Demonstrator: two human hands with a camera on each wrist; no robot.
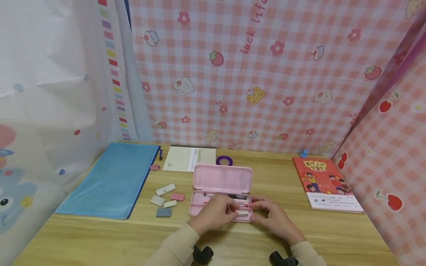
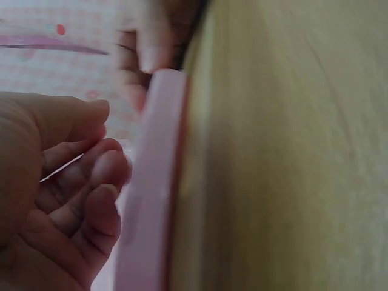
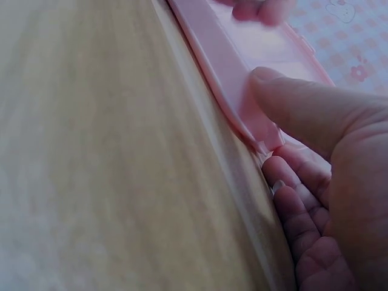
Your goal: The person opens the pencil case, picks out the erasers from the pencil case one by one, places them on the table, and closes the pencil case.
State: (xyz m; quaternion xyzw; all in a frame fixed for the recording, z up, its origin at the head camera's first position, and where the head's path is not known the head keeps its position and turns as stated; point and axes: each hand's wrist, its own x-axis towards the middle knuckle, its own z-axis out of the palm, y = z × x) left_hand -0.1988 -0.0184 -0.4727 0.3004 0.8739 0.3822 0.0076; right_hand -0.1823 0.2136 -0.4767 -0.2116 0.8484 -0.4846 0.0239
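Note:
A pink pencil case lies with its lid raised on the table. Inside it are a dark pen and a white eraser, the latter in the front compartment by the left fingertips. Over the tray hovers my left hand, fingers loosely curled; nothing shows between its thumb and fingers in the left wrist view. My right hand holds the case's right end, the thumb along its front wall and the fingers bent at the corner. The left hand covers part of the tray.
Several erasers lie left of the case. Farther left is a blue folder. Behind stand a notepad and a purple tape roll. A red booklet lies right, with a small blue item behind it.

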